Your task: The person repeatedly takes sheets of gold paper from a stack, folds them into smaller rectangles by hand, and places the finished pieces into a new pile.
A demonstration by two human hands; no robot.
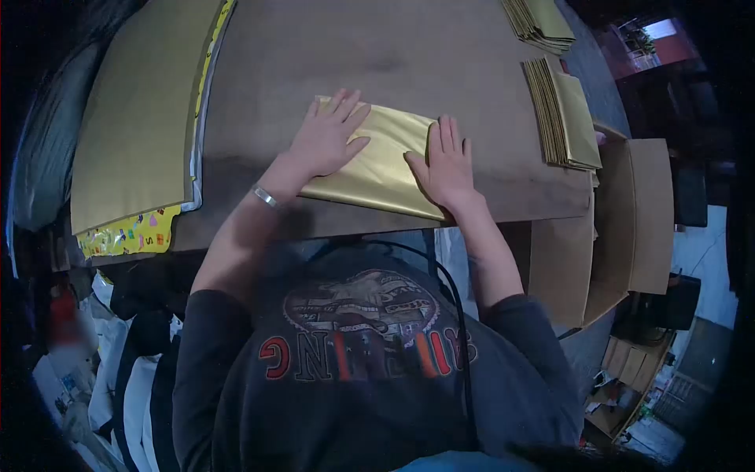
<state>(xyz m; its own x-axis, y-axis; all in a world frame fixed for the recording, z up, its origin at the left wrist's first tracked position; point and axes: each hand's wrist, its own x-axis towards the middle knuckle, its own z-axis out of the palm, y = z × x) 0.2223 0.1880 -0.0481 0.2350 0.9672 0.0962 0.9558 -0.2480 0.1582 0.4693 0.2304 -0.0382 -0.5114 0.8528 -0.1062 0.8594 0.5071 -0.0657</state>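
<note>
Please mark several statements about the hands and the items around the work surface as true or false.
1. The left hand and right hand both rest on the gold piece. True.
2. A silver band circles the right wrist. False: the silver band is on the left wrist.
3. Two gold stacks lie toward the table's right side. True.
4. The cardboard box stands on the person's left. False: the cardboard box is on the right.

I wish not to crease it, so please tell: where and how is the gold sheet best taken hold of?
Probably by the near right corner of the gold sheet, with thumb and finger, from the person's side. It lies flat, so its edges offer the grip, and that corner lies near the front edge of the table. Left hand and right hand rest flat on it.
</note>
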